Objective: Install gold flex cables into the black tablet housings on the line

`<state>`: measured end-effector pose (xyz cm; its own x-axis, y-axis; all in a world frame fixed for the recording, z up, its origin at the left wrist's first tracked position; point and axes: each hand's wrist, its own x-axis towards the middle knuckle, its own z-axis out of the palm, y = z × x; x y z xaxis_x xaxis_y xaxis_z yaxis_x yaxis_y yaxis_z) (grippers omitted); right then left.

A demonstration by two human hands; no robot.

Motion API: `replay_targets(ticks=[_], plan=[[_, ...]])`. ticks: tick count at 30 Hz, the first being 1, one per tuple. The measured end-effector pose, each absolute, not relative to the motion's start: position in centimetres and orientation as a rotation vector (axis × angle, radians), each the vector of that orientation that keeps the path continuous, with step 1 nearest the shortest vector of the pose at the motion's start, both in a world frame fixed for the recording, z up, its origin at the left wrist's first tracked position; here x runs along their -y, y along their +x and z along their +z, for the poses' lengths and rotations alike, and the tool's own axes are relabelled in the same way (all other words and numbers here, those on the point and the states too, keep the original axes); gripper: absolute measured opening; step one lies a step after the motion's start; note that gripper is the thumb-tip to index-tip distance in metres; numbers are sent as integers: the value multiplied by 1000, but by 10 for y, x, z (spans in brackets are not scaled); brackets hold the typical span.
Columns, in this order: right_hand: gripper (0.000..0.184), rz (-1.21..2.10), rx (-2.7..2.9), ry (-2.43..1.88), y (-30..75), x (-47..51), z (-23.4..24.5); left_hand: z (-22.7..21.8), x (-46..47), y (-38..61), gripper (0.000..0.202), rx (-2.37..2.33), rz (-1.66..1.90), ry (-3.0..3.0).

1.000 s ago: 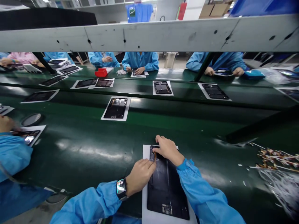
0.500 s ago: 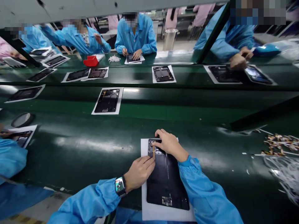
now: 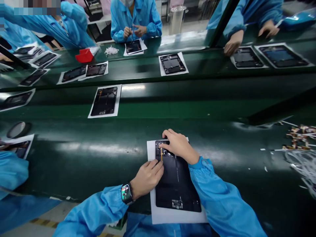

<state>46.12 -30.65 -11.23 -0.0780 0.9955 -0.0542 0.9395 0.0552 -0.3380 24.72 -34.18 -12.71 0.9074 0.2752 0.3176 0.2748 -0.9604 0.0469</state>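
Observation:
An open black tablet body (image 3: pixel 175 184) lies on a white sheet (image 3: pixel 172 217) at the near edge of the green belt. A thin orange flex strip (image 3: pixel 161 153) runs along its upper left part. My right hand (image 3: pixel 179 144) rests on the tablet's top edge, fingertips pressing at the strip's upper end. My left hand (image 3: pixel 147 177), with a smartwatch (image 3: pixel 126 193) on the wrist, has its fingertips on the strip's lower end. Both sleeves are blue.
Another tablet on paper (image 3: pixel 105 101) lies further along the belt, several more beyond it (image 3: pixel 172 63). Co-workers in blue coats work across the line; a person's sleeve (image 3: pixel 11 171) is at my left. A red tray (image 3: pixel 84 56), a tape roll (image 3: pixel 17 129) and loose flex strips (image 3: pixel 300 133) are around.
The view has tilted down, so the overhead beam has left the frame. My hands stay on the strip, the left fingertips slightly lower on the tablet. The belt items have shifted left.

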Motion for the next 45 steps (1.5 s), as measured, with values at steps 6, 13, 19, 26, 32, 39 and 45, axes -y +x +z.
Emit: replay_targets(ticks=[6, 13, 19, 26, 32, 39, 45], plan=[[22, 531, 2086, -1969, 465, 309, -103, -119, 325, 244, 28, -415, 429, 2900], [28, 842, 1926, -1692, 481, 344, -63, -105, 306, 237, 26, -348, 209, 2829], [20, 945, 1742, -1811, 473, 389, -56, -103, 309, 233, 32, -262, 151, 2805], [11, 776, 1879, -1778, 445, 419, -77, -108, 302, 222, 27, -224, 218, 2577], [15, 464, 2247, -1787, 410, 413, -89, -115, 289, 215, 60, -334, 376, 2414], [15, 460, 2230, -1764, 394, 409, -95, -123, 291, 215, 72, -341, 373, 2471], [9, 635, 1778, -1731, 404, 422, -105, -124, 293, 216, 84, -365, 372, 2491]])
